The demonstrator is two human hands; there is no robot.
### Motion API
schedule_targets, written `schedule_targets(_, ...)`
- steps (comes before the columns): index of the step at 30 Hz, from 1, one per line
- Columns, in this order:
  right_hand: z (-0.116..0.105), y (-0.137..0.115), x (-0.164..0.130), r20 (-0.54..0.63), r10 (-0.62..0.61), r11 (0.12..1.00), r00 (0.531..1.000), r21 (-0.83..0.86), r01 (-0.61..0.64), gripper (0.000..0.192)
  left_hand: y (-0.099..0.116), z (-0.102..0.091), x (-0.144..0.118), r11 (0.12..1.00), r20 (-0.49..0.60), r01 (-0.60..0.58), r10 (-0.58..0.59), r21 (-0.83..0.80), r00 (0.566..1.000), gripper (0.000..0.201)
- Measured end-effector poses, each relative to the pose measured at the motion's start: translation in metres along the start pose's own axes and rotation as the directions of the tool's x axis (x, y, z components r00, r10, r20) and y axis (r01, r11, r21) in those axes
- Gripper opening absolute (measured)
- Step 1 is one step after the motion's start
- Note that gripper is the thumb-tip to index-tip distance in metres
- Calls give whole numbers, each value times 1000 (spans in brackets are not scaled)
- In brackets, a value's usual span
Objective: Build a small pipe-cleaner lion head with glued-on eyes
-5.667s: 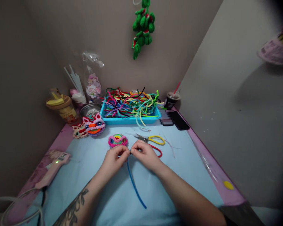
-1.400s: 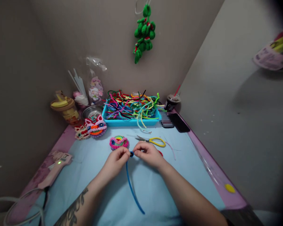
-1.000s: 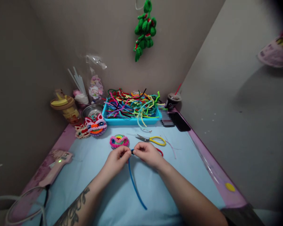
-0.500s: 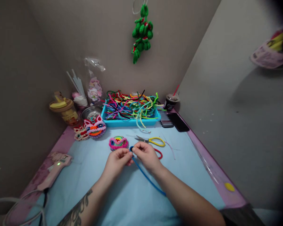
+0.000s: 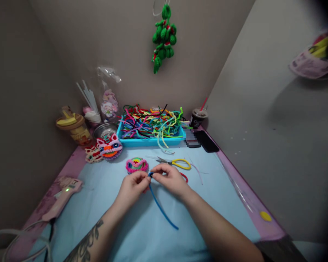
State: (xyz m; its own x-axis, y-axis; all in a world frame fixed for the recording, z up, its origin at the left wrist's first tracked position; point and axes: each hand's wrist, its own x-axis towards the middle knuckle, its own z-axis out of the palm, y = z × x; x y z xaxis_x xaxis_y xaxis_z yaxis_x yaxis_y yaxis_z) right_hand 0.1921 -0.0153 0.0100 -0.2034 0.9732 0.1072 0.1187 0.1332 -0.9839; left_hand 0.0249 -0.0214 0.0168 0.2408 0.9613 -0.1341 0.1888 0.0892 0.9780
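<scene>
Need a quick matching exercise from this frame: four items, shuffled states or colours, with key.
1. Scissors
2. Corded tool
3. Tray
4. Blue strip

A. Heaped with multicoloured strips
B. Coiled end at the fingers of the left hand and right hand
C. One handle yellow, one red
D. Green light lit

Pairs: 1-C, 2-D, 3-A, 4-B

Left hand (image 5: 133,186) and right hand (image 5: 170,182) bare, slim fingers, nails too small to make out. Left forearm (image 5: 112,213): dark tattoo (image 5: 85,241), leafy curling shapes, running down to the frame's bottom edge. Right forearm (image 5: 215,220) bare, plain; dark sleeve (image 5: 265,257) edge just visible near elbow.
</scene>
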Motion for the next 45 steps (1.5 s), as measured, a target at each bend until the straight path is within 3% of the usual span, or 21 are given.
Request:
schedule_targets(3, -5, -2, 0, 64, -41, 985, 997, -164, 51, 9, -1, -1, 0, 998, 38, -5, 3, 57, 999, 21)
schedule_targets(7, -2, 0, -1, 57, -1, 988, 998, -154, 10, 18, 3, -1, 0, 996, 50, -22, 17, 91, 999, 20)
schedule_targets(15, 1, 1, -1, 79, 170, 975, 982, 129, -179, 27, 3, -3, -1, 989, 46, -91, 86, 116, 995, 21)
schedule_targets(21, 9, 3, -2, 124, 261, 881, 957, 374, -289, 31, 3, 3, -2, 993, 11, -105, 106, -58, 994, 29)
schedule_targets(29, 14, -1, -3, 186, 310, 775, 932, 519, -361, 33, 0, 2, -2, 988, -67, -150, 148, -29, 987, 25)
schedule_targets(34, 13, 2, -4, 221, 280, 758, 934, 546, -356, 33, 1, 3, 0, 987, -40, -84, 80, -140, 996, 30)
schedule_targets(40, 13, 1, -5, 228, 259, 773, 939, 534, -343, 36, 5, 8, 0, 940, 39, 82, -74, -331, 997, 44)
schedule_targets(45, 13, 3, -4, 204, 248, 817, 947, 481, -317, 35, 9, 2, 0, 951, 27, 71, -66, -302, 997, 44)
